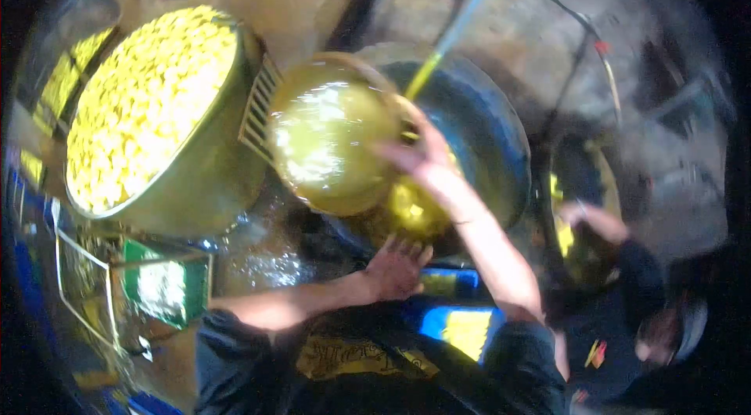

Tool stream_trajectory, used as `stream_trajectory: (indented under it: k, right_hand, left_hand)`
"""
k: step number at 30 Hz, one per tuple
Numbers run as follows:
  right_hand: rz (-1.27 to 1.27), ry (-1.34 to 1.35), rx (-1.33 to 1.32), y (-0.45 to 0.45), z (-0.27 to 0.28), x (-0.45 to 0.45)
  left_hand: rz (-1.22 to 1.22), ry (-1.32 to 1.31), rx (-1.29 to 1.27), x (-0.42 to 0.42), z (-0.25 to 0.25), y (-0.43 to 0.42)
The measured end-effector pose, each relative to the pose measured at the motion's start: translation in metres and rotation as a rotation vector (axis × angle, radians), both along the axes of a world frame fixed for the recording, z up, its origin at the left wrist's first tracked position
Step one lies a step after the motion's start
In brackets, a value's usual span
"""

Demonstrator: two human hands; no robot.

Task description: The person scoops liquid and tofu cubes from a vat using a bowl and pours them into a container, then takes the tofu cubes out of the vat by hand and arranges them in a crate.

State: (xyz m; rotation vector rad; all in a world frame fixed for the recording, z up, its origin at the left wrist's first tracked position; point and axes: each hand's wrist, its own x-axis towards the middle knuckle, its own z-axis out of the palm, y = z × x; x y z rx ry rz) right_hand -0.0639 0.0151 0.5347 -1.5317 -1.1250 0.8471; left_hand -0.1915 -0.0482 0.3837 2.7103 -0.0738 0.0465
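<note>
My right hand (421, 150) is at the right rim of a round basin (285, 176) of cloudy, yellowish water. It seems to grip the rim, with one blurred digit reaching over the water. Lower down, my left hand (397, 268) rests with its fingers spread at the near edge of a large dark blue tub (501, 133). Between my hands is a shiny yellow rounded shape (415, 208); I cannot make out what it is. The basin overlaps the tub's left side. A blue and yellow hose or pole (450, 38) slants down to the tub.
At left stands a big drum (211, 172) heaped with yellow pieces (149, 102). A green crate (166, 282) sits below it. Close to my body is a blue tray (430, 321) with yellow pieces. Another person's hand (583, 215) works in a basin (610, 180) at right.
</note>
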Motion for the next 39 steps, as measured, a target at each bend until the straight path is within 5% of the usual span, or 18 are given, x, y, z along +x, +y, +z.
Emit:
stream_trajectory:
  k: [2,4,6,8,10,12,14,17,20,25,28,29,30,32,33,34,36,39]
  right_hand:
    - [-0.037,-0.472,0.272,0.008,-0.016,-0.067]
    - [-0.24,-0.605,0.225,-0.005,-0.023,-0.169]
    - [-0.048,-0.69,0.27,-0.018,-0.036,-0.227]
    - [-0.074,-0.757,0.443,-0.022,-0.054,-0.271]
    - [-0.191,-0.695,0.465,-0.049,-0.036,-0.287]
    - [-0.274,-0.589,0.364,-0.102,-0.008,-0.27]
    - [-0.539,-0.666,0.277,-0.17,0.008,-0.238]
    - [-0.783,-0.879,0.352,-0.318,0.01,-0.189]
    - [-1.107,-0.247,0.163,-0.474,0.013,-0.222]
    - [-1.886,-0.111,-0.106,-0.686,-0.074,-0.35]
    - [-2.149,0.147,-0.191,-0.823,-0.188,-0.466]
    - [-2.248,0.239,-0.224,-0.862,-0.226,-0.506]
    - [-2.294,0.294,-0.217,-0.88,-0.229,-0.522]
    - [-2.342,0.308,-0.155,-0.892,-0.213,-0.533]
    - [-2.453,0.598,0.011,-0.902,-0.2,-0.528]
    - [-2.499,0.612,0.024,-0.924,-0.197,-0.525]
    - [-2.493,0.74,0.112,-0.974,-0.199,-0.502]
    - [-2.312,0.721,0.415,-1.03,-0.193,-0.418]
  left_hand:
    - [0.217,-0.582,0.142,-0.011,-0.033,-0.016]
    - [0.178,-0.46,0.178,-0.011,-0.04,-0.014]
    - [0.277,-0.398,-0.083,-0.017,-0.015,-0.022]
    - [0.266,-0.698,0.055,-0.012,-0.043,-0.022]
    - [0.281,-0.389,0.076,-0.014,-0.02,-0.025]
    - [0.271,-0.623,0.106,-0.012,-0.041,-0.023]
    - [0.316,-0.319,0.127,-0.008,-0.036,-0.022]
    - [0.308,-0.25,0.062,-0.011,-0.037,-0.019]
    - [0.317,-0.198,0.204,-0.017,-0.011,-0.036]
    - [0.364,-0.366,0.284,-0.011,-0.028,-0.042]
    - [0.45,-0.282,0.362,-0.004,-0.026,-0.054]
    - [0.458,-0.556,0.524,-0.004,-0.046,-0.057]
    - [0.544,-0.65,0.665,-0.01,-0.047,-0.085]
    - [0.566,-0.555,0.537,-0.033,-0.044,-0.156]
    - [0.581,-0.57,0.568,-0.047,-0.074,-0.184]
    - [0.549,-0.591,0.521,-0.065,-0.12,-0.196]
    - [0.724,-0.094,0.437,-0.118,-0.204,-0.246]
    - [0.411,0.5,0.212,-0.175,-0.283,-0.354]
